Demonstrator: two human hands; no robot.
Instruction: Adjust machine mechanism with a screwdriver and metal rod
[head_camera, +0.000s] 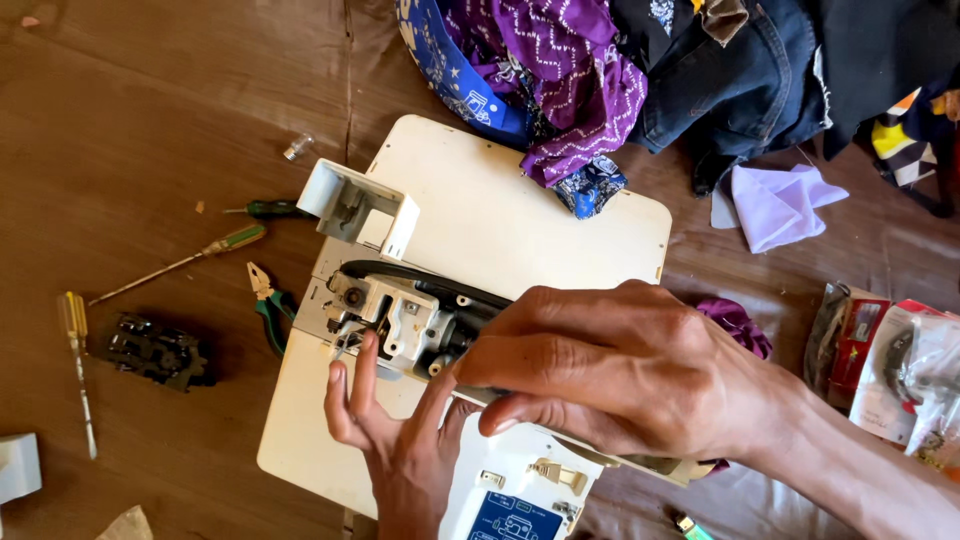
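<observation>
A white sewing machine lies on a brown floor with its end cover swung open, baring the metal mechanism inside. My right hand lies across the machine's body and grips it, fingers curled toward the mechanism. My left hand comes up from below with fingers spread, the fingertips touching the machine's base just under the bared mechanism. It holds nothing that I can see.
Two screwdrivers, green-handled pliers and a black part lie to the left. A small bulb lies beyond them. Piled clothes sit at the top, packets at the right, a lighter below.
</observation>
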